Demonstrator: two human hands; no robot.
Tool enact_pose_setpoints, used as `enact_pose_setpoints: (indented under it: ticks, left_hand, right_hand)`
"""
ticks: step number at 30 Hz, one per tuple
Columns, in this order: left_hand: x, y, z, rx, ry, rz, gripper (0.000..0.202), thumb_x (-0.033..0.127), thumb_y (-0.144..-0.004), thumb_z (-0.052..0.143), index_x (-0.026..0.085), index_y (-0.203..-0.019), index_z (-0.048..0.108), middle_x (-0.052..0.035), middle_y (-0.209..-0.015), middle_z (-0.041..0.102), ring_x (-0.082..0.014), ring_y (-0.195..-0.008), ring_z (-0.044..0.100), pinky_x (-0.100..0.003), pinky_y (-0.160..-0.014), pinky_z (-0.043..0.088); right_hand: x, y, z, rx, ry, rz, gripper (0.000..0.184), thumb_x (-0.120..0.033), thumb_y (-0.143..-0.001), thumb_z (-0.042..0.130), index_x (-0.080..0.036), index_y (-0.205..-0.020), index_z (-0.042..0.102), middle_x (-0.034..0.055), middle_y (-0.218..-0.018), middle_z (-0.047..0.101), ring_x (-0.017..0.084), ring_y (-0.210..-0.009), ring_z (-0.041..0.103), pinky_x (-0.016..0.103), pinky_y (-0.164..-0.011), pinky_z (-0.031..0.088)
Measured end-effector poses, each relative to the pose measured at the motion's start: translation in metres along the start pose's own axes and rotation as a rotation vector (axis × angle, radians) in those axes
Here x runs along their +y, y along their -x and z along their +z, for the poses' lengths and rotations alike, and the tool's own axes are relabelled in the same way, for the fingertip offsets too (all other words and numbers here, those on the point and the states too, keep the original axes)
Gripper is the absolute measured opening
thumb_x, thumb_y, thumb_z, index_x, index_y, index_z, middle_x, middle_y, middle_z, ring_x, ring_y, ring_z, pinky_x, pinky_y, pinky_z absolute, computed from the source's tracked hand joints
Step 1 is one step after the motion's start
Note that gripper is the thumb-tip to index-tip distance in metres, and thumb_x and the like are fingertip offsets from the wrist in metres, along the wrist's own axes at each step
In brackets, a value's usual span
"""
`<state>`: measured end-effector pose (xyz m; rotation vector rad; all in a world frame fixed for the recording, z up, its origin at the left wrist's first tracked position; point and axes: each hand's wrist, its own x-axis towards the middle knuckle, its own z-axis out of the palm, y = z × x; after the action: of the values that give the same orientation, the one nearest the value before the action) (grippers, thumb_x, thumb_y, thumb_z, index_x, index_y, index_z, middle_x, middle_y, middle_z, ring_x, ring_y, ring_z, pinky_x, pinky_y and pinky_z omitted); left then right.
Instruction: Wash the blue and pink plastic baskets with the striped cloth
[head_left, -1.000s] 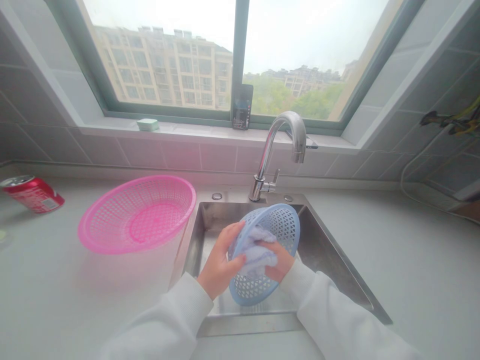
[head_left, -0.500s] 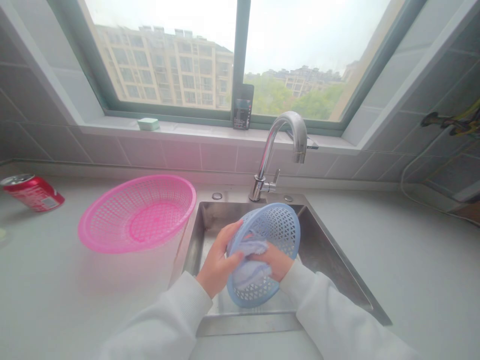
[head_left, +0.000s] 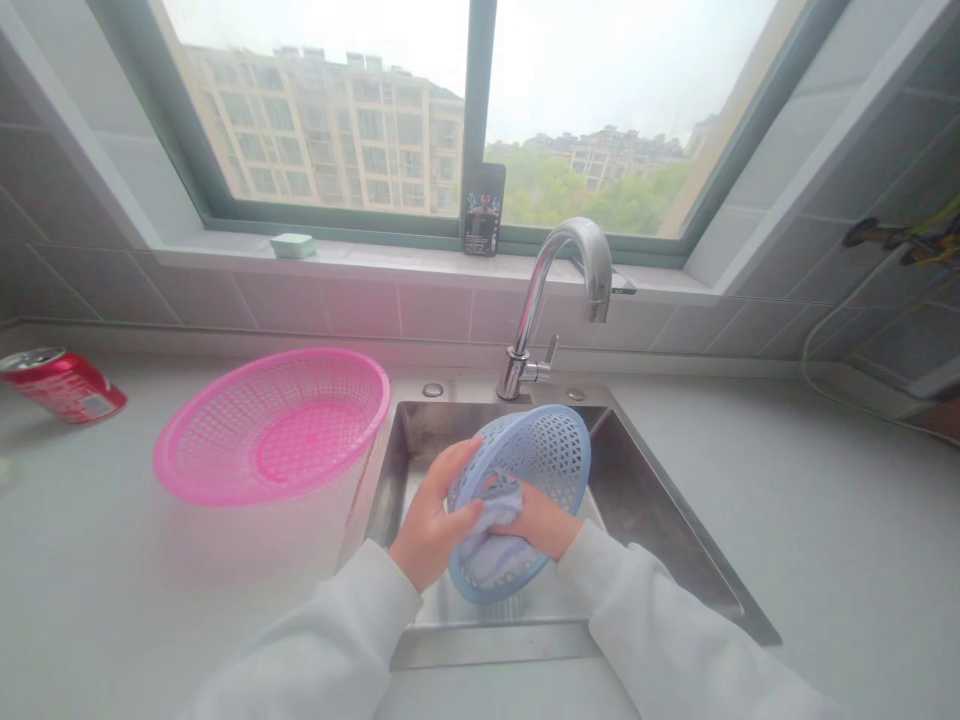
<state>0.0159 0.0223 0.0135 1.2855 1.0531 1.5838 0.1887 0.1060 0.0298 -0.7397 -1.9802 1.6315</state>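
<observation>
Over the steel sink (head_left: 660,535), a light blue plastic basket (head_left: 559,450) with a pierced wall is tilted on its side. My left hand (head_left: 435,520) grips its left rim, thumb on the inner side and fingers around the outside. Inside the basket, my right hand (head_left: 540,518) is closed on a pale bluish-white cloth (head_left: 495,550) and presses it against the inner wall. The cloth hides part of my right fingers.
A pink basket (head_left: 210,440) stands on the counter left of the sink, with a red can (head_left: 67,385) farther left. The chrome faucet (head_left: 525,310) arches behind the basket. On the windowsill are a phone (head_left: 484,210) and a pale green block (head_left: 292,246).
The blue basket has shifted slightly left and turned a little in my left hand. My right hand has moved slightly left inside it, and the cloth looks more bunched.
</observation>
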Motion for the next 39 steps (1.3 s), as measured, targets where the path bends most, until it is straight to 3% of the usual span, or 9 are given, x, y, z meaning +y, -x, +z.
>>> enact_pose_setpoints:
  ticks: [5,9,11,14,17,23,30,35,39]
  left_hand:
    - [0.003,0.001,0.0,-0.028,-0.038,0.034,0.069,0.056,-0.085,0.078,0.027,-0.146,0.063,-0.0118,-0.153,0.058,-0.0411,-0.146,0.049,-0.059,-0.127,0.031]
    - [0.001,0.001,0.0,-0.02,0.036,-0.002,0.069,0.055,-0.085,0.077,0.028,-0.147,0.062,-0.0123,-0.155,0.055,-0.0417,-0.144,0.051,-0.058,-0.119,0.045]
    - [0.0,0.001,-0.001,-0.01,-0.01,0.009,0.067,0.053,-0.084,0.077,0.028,-0.145,0.064,-0.0116,-0.156,0.055,-0.0416,-0.146,0.049,-0.058,-0.121,0.042]
    - [0.0,0.0,-0.003,-0.024,-0.145,0.068,0.063,0.047,-0.085,0.077,0.031,-0.145,0.065,-0.0091,-0.157,0.055,-0.0402,-0.151,0.044,-0.058,-0.129,0.03]
    - [0.0,0.001,-0.004,-0.048,-0.207,0.112,0.063,0.043,-0.087,0.073,0.033,-0.148,0.062,-0.0083,-0.159,0.054,-0.0391,-0.152,0.042,-0.058,-0.129,0.027]
    - [-0.001,0.002,-0.006,-0.057,-0.243,0.092,0.064,0.044,-0.086,0.073,0.03,-0.147,0.063,-0.0103,-0.16,0.053,-0.0402,-0.151,0.043,-0.06,-0.128,0.031]
    - [-0.001,0.001,-0.003,-0.032,-0.215,0.102,0.062,0.041,-0.088,0.071,0.031,-0.148,0.062,-0.009,-0.16,0.053,-0.039,-0.151,0.044,-0.059,-0.128,0.03]
    - [-0.002,0.001,-0.004,-0.036,-0.244,0.073,0.063,0.042,-0.085,0.073,0.029,-0.146,0.064,-0.0102,-0.16,0.054,-0.0404,-0.151,0.044,-0.059,-0.128,0.03]
    - [0.001,0.002,-0.003,-0.046,-0.267,0.087,0.064,0.042,-0.085,0.073,0.03,-0.147,0.064,-0.0095,-0.161,0.053,-0.0395,-0.154,0.041,-0.058,-0.129,0.029]
  right_hand:
    - [-0.009,0.004,0.002,0.043,-0.201,-0.024,0.026,-0.046,-0.087,0.072,-0.029,-0.107,0.076,0.0061,-0.116,0.078,0.033,-0.119,0.069,0.056,-0.111,0.052]
    - [-0.011,0.003,0.001,-0.069,-0.01,-0.003,0.026,-0.035,-0.078,0.083,-0.028,-0.102,0.079,0.007,-0.113,0.079,0.035,-0.12,0.069,0.059,-0.118,0.044]
    - [-0.008,0.002,0.0,-0.093,0.045,-0.01,0.028,-0.031,-0.072,0.086,-0.027,-0.099,0.079,0.0075,-0.11,0.08,0.036,-0.117,0.07,0.06,-0.119,0.043]
    - [-0.005,0.003,0.001,-0.012,-0.093,-0.009,0.032,-0.035,-0.076,0.083,-0.027,-0.106,0.078,0.0075,-0.113,0.08,0.034,-0.118,0.07,0.058,-0.117,0.045]
    - [-0.003,0.004,0.003,0.029,-0.233,-0.017,0.032,-0.043,-0.086,0.075,-0.028,-0.115,0.077,0.0074,-0.118,0.079,0.033,-0.123,0.069,0.055,-0.116,0.049]
    - [0.01,-0.002,-0.001,-0.148,0.109,-0.034,0.04,-0.034,-0.072,0.086,-0.027,-0.11,0.08,0.0076,-0.117,0.08,0.038,-0.125,0.067,0.061,-0.123,0.039]
    - [0.003,0.001,-0.002,-0.039,-0.085,-0.051,0.037,-0.046,-0.088,0.075,-0.031,-0.122,0.077,0.006,-0.128,0.078,0.033,-0.13,0.066,0.055,-0.12,0.046]
    - [0.01,-0.002,-0.001,-0.127,0.143,-0.031,0.046,-0.032,-0.073,0.085,-0.027,-0.119,0.078,0.0086,-0.128,0.078,0.038,-0.128,0.066,0.062,-0.123,0.039]
    - [0.004,-0.001,-0.005,-0.052,0.062,-0.053,0.043,-0.041,-0.08,0.081,-0.026,-0.12,0.077,0.0086,-0.127,0.078,0.036,-0.126,0.068,0.059,-0.12,0.045]
